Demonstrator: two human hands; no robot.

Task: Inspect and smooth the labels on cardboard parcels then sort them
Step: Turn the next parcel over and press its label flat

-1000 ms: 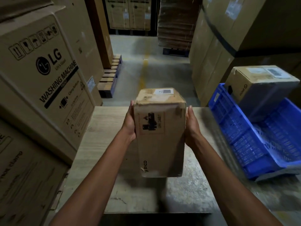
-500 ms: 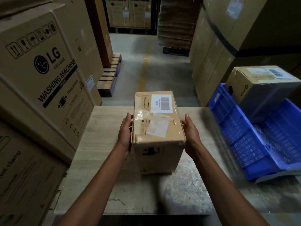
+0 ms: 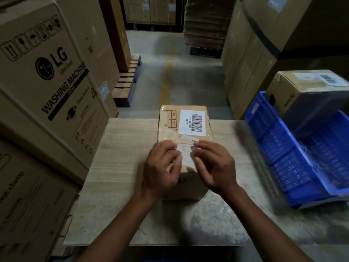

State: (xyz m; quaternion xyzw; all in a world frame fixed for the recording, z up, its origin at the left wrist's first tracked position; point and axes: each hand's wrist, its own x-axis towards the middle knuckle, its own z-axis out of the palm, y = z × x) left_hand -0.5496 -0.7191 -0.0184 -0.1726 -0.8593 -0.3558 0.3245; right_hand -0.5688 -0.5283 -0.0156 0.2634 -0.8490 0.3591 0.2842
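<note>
A small cardboard parcel (image 3: pixel 168 125) lies flat on the wooden table (image 3: pixel 120 148), top face up. A white barcode label (image 3: pixel 192 122) is stuck on the far half of that face. A smaller pale label (image 3: pixel 186 155) sits on the near half, between my hands. My left hand (image 3: pixel 162 165) rests on the parcel's top to the left of the small label, fingers spread and touching it. My right hand (image 3: pixel 213 165) lies on the right side, fingertips at the label's edge. Neither hand grips the parcel.
A blue plastic crate (image 3: pixel 294 159) stands tilted at the right, with another labelled parcel (image 3: pixel 302 89) in its far end. Large washing machine cartons (image 3: pixel 47 76) stack at the left. Tall cartons (image 3: pixel 251 53) line the right of a concrete aisle (image 3: pixel 170 72).
The parcel was tipped from upright onto the table, label face up. Both hands left its sides and moved onto the top, by the small label.
</note>
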